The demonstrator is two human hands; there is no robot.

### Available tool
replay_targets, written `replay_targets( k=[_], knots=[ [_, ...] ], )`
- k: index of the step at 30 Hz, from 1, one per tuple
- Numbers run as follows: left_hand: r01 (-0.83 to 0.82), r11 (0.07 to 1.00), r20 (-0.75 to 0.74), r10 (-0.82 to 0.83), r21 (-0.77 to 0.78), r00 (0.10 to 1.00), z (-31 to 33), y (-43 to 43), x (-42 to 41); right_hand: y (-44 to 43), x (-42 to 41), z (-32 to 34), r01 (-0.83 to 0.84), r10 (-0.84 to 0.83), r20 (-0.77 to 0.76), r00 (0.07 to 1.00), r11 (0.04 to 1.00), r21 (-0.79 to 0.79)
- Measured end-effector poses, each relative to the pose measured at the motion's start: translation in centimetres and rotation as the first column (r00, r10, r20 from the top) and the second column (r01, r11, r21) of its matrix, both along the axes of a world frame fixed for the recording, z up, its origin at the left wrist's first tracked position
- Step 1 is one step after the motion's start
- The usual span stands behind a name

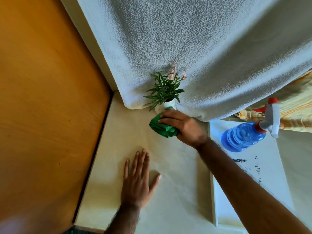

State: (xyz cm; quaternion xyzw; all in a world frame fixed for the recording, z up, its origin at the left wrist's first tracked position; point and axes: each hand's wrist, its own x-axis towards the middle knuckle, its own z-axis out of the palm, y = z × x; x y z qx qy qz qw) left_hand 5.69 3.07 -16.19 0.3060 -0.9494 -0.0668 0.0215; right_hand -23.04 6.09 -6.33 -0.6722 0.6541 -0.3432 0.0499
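Note:
My right hand [183,126] holds a bunched green cloth [160,126] against the cream tabletop [135,132], its fingers curled over the top of the cloth. The cloth lies right at the foot of a small white vase [166,106] with green leaves and pink flowers [166,86]. My left hand [137,179] lies flat on the tabletop nearer to me, fingers straight and spread, holding nothing.
A blue spray bottle [243,136] with a white and red trigger lies on a white tray [270,174] at the right. A white textured wall [185,48] rises behind the vase. An orange wooden panel [42,98] borders the table's left edge. Striped cloth [297,105] shows at far right.

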Motion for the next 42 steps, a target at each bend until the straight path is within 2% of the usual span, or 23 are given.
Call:
replay_targets(
  k=[2, 5, 12, 16, 21, 25, 29, 33, 37, 40, 42],
  knots=[
    [-0.002, 1.000, 0.008, 0.002, 0.001, 1.000, 0.0, 0.0, 0.0, -0.5, -0.6, 0.3, -0.019, 0.017, -0.059, 0.998, 0.999, -0.030],
    [-0.002, 1.000, 0.010, 0.002, 0.004, 1.000, 0.0, 0.1, 0.0, -1.0, -1.2, -0.2, -0.008, 0.008, -0.073, 0.997, 1.000, 0.008],
    [-0.001, 1.000, 0.015, 0.001, 0.012, 1.000, 0.0, 0.1, -0.1, -0.8, -1.0, -2.3, 0.076, -0.077, 0.111, 0.991, 0.997, 0.013],
    [0.000, 1.000, 0.015, 0.000, 0.015, 1.000, 0.1, -0.1, 0.0, -0.4, -0.5, -2.8, 0.097, -0.101, 0.126, 0.987, 0.994, 0.040],
    [0.006, 1.000, 0.008, -0.006, 0.014, 1.000, 0.3, 0.0, 0.0, 0.7, 0.4, -2.6, 0.120, -0.142, 0.152, 0.978, 0.982, 0.146],
    [0.008, 1.000, -0.001, -0.008, 0.002, 1.000, 0.3, -0.1, 0.0, 0.8, 0.7, -1.1, 0.075, -0.078, 0.053, 0.995, 0.996, 0.053],
    [0.001, 1.000, 0.002, -0.001, -0.004, 1.000, 0.5, 0.0, -0.1, -1.6, 0.8, 0.5, -0.069, 0.061, -0.113, 0.992, 0.995, -0.069],
    [-0.003, 1.000, 0.025, 0.003, -0.003, 1.000, 0.7, 0.1, -0.2, -3.4, 0.1, 0.4, -0.166, 0.175, -0.186, 0.967, 0.984, 0.060],
    [0.001, 1.000, 0.034, 0.000, -0.007, 0.999, 0.9, 0.0, -0.3, -3.5, 0.2, -1.1, -0.171, 0.188, -0.074, 0.979, 0.967, 0.187],
    [0.001, 1.000, 0.025, -0.001, -0.008, 1.000, 0.8, 0.1, -0.2, -3.2, 1.1, -2.4, -0.099, 0.071, 0.097, 0.993, 0.944, 0.316],
    [0.000, 1.000, 0.019, 0.000, -0.012, 1.000, 0.8, 0.1, -0.2, -3.0, 1.2, -2.9, -0.055, -0.012, 0.193, 0.981, 0.939, 0.339]
  ],
)
